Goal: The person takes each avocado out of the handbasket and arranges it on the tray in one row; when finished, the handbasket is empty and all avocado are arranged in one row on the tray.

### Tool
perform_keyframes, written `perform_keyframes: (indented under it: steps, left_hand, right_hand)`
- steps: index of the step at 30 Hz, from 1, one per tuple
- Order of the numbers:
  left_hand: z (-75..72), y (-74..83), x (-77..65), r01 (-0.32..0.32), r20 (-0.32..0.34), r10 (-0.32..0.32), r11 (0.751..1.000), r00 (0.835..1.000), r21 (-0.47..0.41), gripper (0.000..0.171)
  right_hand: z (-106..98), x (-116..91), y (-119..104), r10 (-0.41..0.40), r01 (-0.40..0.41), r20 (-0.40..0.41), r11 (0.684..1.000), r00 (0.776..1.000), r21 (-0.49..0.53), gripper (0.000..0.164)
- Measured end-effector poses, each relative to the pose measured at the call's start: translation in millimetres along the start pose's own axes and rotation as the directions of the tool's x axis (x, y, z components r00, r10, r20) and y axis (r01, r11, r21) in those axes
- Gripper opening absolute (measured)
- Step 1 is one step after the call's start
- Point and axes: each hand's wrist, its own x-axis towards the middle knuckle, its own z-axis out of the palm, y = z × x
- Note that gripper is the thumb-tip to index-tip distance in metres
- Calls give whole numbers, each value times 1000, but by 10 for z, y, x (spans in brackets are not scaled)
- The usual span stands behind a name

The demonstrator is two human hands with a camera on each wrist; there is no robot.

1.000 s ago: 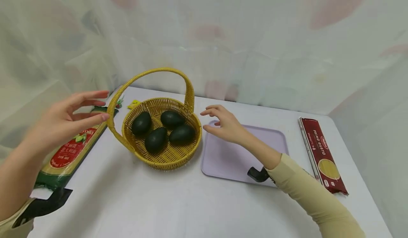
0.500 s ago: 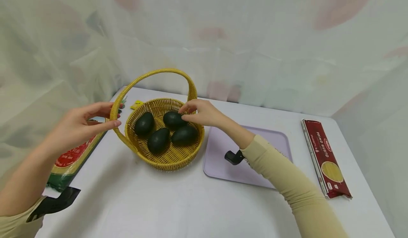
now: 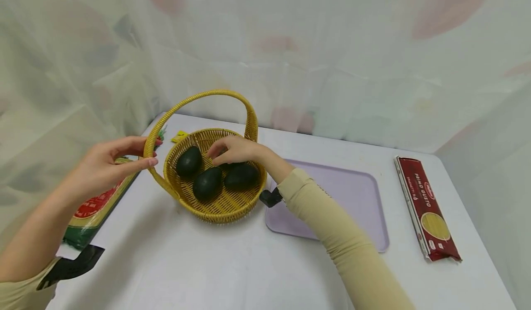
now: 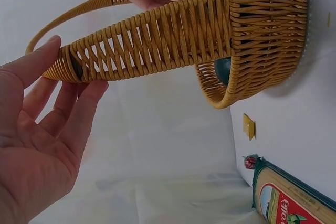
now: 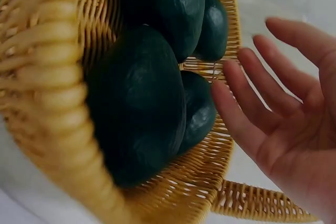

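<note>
A yellow wicker basket [image 3: 220, 217] with a tall arched handle [image 4: 147, 40] stands left of the middle of the table. Several dark green avocados [image 3: 207, 183] lie inside it. My left hand [image 3: 101, 169] pinches the left side of the handle, thumb on one face and fingers on the other, as the left wrist view shows. Reaching in over the basket's right side, my right hand [image 3: 238, 149] hovers above the avocados and partly covers the far one in the head view. Its fingers [image 5: 247, 95] are spread and slightly bent, with nothing between them, beside the avocados [image 5: 142, 103].
A lilac tray [image 3: 348, 194] lies right of the basket, partly under my right sleeve. Farther right is a red spaghetti packet [image 3: 427, 208]. A green and red pasta bag [image 3: 93, 208] lies behind my left forearm. A small yellow object [image 3: 179, 136] sits behind the basket.
My right hand has moved left, from beside the basket to over the avocados. My left hand has come to the handle and taken hold of it. The basket stays in place.
</note>
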Motion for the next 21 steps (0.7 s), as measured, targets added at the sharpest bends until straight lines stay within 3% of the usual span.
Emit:
perform_keyframes:
  steps: [11,21]
  left_hand:
    - [4,18,-27,23,12,-24,1000,1000,13,33]
    - [-14,-6,-52,9,19,-9,1000,1000,-1,33]
  right_hand:
    - [94,254,65,49,-63,200,996,979,63,47]
    - [250,341,61,85,-60,328,994,941,-87,62]
